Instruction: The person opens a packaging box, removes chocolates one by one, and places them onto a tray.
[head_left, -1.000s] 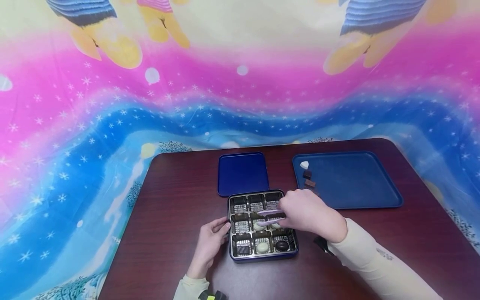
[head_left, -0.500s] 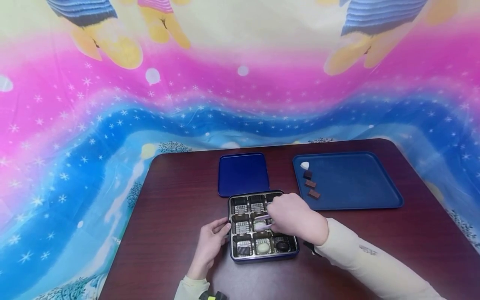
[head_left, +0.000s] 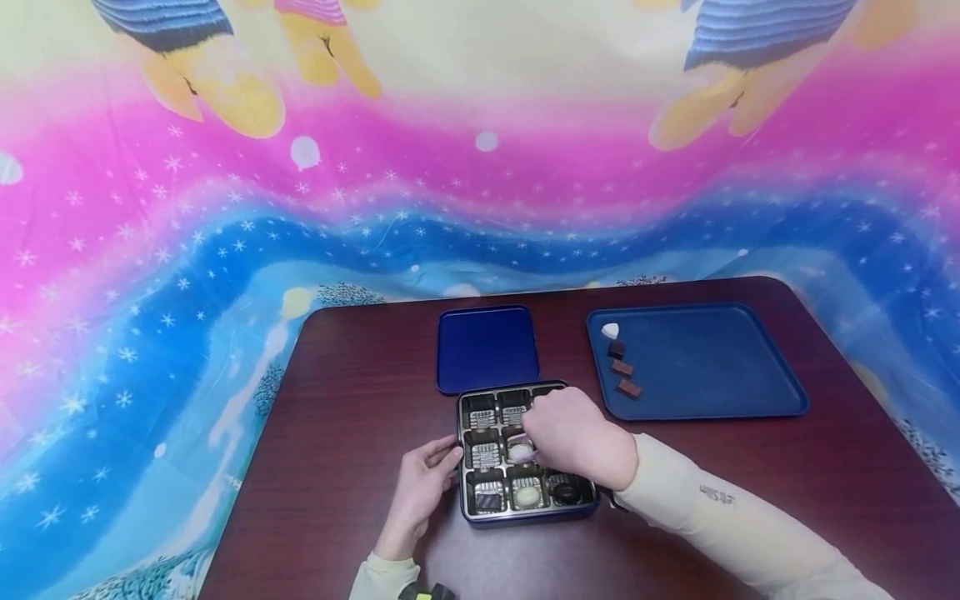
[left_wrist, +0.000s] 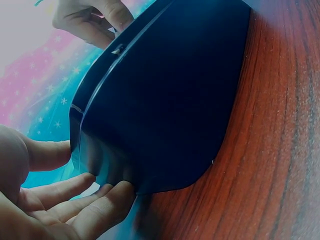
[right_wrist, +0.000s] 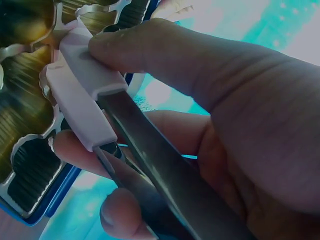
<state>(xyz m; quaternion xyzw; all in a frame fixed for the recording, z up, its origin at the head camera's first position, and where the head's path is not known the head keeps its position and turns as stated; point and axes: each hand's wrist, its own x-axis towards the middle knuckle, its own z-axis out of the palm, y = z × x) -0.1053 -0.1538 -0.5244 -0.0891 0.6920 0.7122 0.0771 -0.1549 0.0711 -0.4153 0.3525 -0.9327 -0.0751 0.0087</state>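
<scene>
A square navy tin [head_left: 528, 520] holds a compartmented tray. My left hand [head_left: 422, 485] grips its left side, the thumb at the rim and the fingers against the wall. In the right wrist view, metal tongs [right_wrist: 150, 155] with pale lilac tips are pinched between the thumb and fingers of my right hand [head_left: 577, 437]. Their tips reach into the middle compartment, at a whitish chocolate [head_left: 518, 452]. The front row holds a dark ridged chocolate [head_left: 489, 502], a cream oval chocolate [head_left: 528, 497] and a dark round chocolate [head_left: 566, 493]. My right hand hides the tin's right-hand compartments behind the front row.
Behind the tin lies its blue lid [head_left: 487, 348]. To the right, a dark blue serving tray [head_left: 705, 358] carries a white piece [head_left: 611, 331] and several brown chocolates [head_left: 622, 367] along its left side. A printed cloth [head_left: 480, 183] hangs behind the table [head_left: 360, 375].
My right hand has moved left over the tin with the tongs, uncovering the brown chocolates on the serving tray. The tongs' tips have come closer together. My left hand stays put.
</scene>
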